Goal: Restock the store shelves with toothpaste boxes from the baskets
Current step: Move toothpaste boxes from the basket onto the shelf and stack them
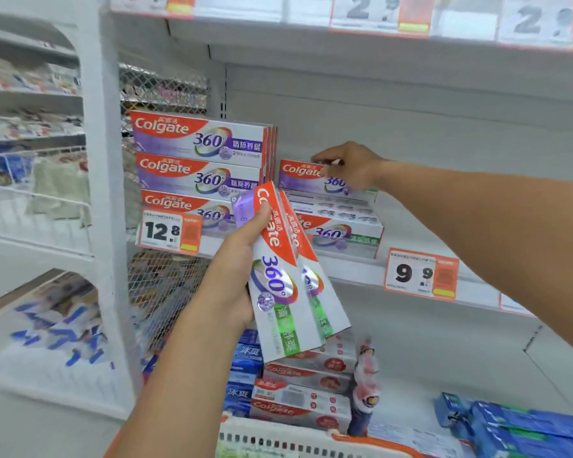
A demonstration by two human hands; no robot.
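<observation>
My left hand [237, 259] grips two Colgate 360 toothpaste boxes with green labels [285, 292], held upright and tilted in front of the shelf. My right hand [348, 165] holds the top box [298, 175] of a short stack of green-label boxes [344, 233] on the middle shelf [351, 267], fingers curled over its upper edge. To the left stands a taller stack of purple-label Colgate 360 boxes [199, 160]. A white basket [278, 438] at the bottom holds more red and blue toothpaste boxes [298, 391].
Price tags read 12.8 [171, 231] and 9.9 [420, 274] on the shelf edge. The shelf right of the short stack is bare. Blue boxes [523, 424] lie at lower right. A wire mesh divider [159, 285] and a white upright [106, 193] bound the bay's left side.
</observation>
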